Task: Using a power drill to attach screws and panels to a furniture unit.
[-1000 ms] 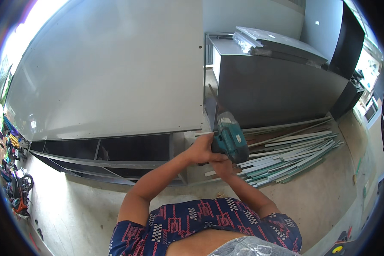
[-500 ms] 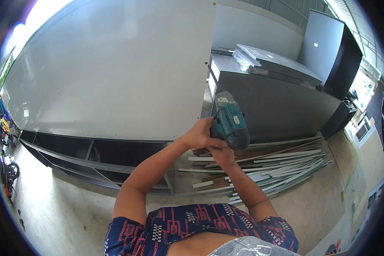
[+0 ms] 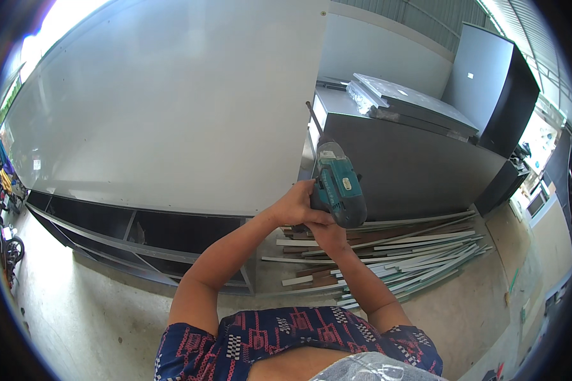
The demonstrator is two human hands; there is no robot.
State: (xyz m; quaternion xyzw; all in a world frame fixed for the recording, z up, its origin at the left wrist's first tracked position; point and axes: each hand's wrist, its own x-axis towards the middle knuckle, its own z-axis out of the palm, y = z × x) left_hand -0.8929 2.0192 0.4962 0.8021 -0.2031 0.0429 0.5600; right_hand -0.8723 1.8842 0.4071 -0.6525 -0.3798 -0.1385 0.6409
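A teal and black cordless drill (image 3: 343,185) is held out in front of me with both hands. Its long thin bit (image 3: 315,119) points up and away, and the tip meets the right edge of a big light grey panel (image 3: 171,108). My left hand (image 3: 300,206) is closed against the drill's left side, around the grip area. Lower down, my right hand (image 3: 328,235) is closed at the handle, most of its fingers hidden behind the left hand and the drill body.
Beneath the panel runs a dark open frame with compartments (image 3: 140,241). Long thin strips (image 3: 413,254) lie piled on the floor to the right. Behind them stands a dark grey cabinet (image 3: 407,165) with wrapped flat panels (image 3: 419,105) on top. A tall cabinet (image 3: 480,82) rises at far right.
The bit's tip has shifted slightly left onto a dark spot at the panel's edge, which showed beside it before. The view has moved a little; both hands keep their hold.
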